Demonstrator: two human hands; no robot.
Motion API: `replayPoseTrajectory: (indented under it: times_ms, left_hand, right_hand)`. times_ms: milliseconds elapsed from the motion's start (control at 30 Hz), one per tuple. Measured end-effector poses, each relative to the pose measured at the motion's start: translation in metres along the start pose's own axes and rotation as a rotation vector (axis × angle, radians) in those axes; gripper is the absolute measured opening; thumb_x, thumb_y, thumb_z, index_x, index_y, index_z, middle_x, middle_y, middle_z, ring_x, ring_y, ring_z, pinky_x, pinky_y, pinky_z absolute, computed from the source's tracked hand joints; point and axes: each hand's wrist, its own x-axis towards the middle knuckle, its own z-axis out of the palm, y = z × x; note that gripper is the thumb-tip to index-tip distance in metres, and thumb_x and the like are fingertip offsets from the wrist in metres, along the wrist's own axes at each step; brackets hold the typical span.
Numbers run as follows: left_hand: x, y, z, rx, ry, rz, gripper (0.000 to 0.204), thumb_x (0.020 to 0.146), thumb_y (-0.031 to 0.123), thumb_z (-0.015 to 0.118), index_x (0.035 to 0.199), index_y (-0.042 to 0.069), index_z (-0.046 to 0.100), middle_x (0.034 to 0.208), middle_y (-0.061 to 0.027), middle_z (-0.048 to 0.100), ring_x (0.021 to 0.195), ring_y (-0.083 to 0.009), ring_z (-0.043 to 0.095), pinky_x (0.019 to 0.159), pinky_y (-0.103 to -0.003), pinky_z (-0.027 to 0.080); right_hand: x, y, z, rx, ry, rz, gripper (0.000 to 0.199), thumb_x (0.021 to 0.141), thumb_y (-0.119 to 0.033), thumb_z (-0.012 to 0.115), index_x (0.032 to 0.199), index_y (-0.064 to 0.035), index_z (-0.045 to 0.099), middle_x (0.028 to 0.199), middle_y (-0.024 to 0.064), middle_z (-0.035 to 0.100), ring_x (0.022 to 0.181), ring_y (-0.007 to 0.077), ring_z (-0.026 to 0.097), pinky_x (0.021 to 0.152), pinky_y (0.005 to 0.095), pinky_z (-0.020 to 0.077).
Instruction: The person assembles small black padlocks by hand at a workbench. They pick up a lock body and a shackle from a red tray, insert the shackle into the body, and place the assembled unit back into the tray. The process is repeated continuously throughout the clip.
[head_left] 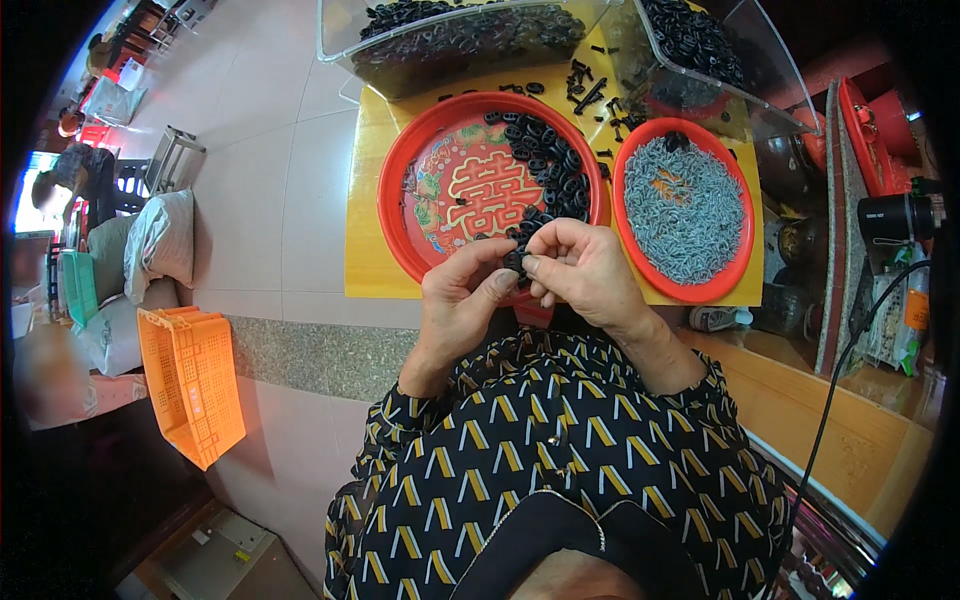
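Observation:
My left hand (452,308) and my right hand (588,274) meet over the near edge of a round red tray (391,205). Between thumb and finger, the left holds a small black plastic piece (514,262). My right fingers are pinched together against the same spot; whatever they grip is too small to make out. Many black oval plastic pieces (548,150) are heaped along the tray's right side, and its patterned left side shows bare. To the right, an oval red tray (749,222) holds a pile of small silvery screws (690,228), with one black piece at its far end.
Two clear bins of black pieces, one at the back (337,47) and one at the back right (775,75), border the yellow tabletop (366,262). Loose black parts (590,97) lie between bins and trays. An orange crate (205,390) stands on the left.

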Motion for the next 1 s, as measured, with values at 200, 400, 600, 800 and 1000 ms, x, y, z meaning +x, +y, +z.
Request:
replayPoseTrajectory:
  times_ms: [200, 400, 600, 800, 1000]
  left_hand:
    - [0.0, 0.001, 0.001, -0.027, 0.004, 0.01, 0.023, 0.08, -0.002, 0.054, 0.103, -0.003, 0.052, 0.085, -0.0054, 0.06, 0.074, -0.0087, 0.056, 0.064, -0.02, 0.047]
    - [0.001, 0.001, -0.001, 0.04, -0.041, 0.045, 0.022, 0.079, -0.002, 0.055, 0.101, -0.003, 0.054, 0.083, -0.0061, 0.06, 0.075, -0.0092, 0.057, 0.065, -0.02, 0.046]
    - [0.003, -0.001, 0.0, 0.157, -0.036, 0.126, 0.021, 0.078, -0.001, 0.057, 0.099, -0.004, 0.055, 0.088, -0.0069, 0.06, 0.08, -0.0112, 0.057, 0.072, -0.023, 0.046]
    - [0.005, 0.0, 0.002, 0.32, -0.03, 0.16, 0.02, 0.077, -0.004, 0.056, 0.097, -0.004, 0.055, 0.088, -0.0065, 0.059, 0.082, -0.0105, 0.056, 0.073, -0.023, 0.045]
    - [0.006, -0.004, 0.0, 0.141, 0.023, 0.149, 0.024, 0.077, -0.005, 0.055, 0.101, -0.003, 0.054, 0.085, -0.0055, 0.06, 0.075, -0.0109, 0.057, 0.068, -0.023, 0.046]
  right_hand:
    - [0.01, 0.012, -0.016, 0.288, -0.211, 0.048, 0.013, 0.077, -0.005, 0.061, 0.087, 0.0011, 0.054, 0.072, 0.0036, 0.056, 0.061, 0.009, 0.057, 0.051, 0.0188, 0.0485]
    - [0.012, 0.014, -0.017, 0.38, -0.284, 0.078, 0.016, 0.076, -0.006, 0.063, 0.086, 0.0003, 0.053, 0.074, 0.0039, 0.055, 0.064, 0.0106, 0.058, 0.055, 0.02, 0.0494]
    - [0.014, 0.014, -0.018, 0.381, -0.302, 0.111, 0.016, 0.075, -0.006, 0.064, 0.085, 0.0, 0.053, 0.073, 0.0034, 0.055, 0.063, 0.0106, 0.057, 0.055, 0.021, 0.0496]
    - [0.02, 0.015, -0.019, 0.363, -0.33, 0.13, 0.016, 0.076, -0.008, 0.063, 0.084, -0.0004, 0.052, 0.073, 0.004, 0.056, 0.061, 0.0103, 0.057, 0.055, 0.0203, 0.0505]
    - [0.021, 0.014, -0.016, 0.411, -0.326, 0.109, 0.015, 0.077, -0.009, 0.062, 0.086, -0.0004, 0.053, 0.075, 0.0045, 0.057, 0.063, 0.0104, 0.058, 0.055, 0.0205, 0.0514]
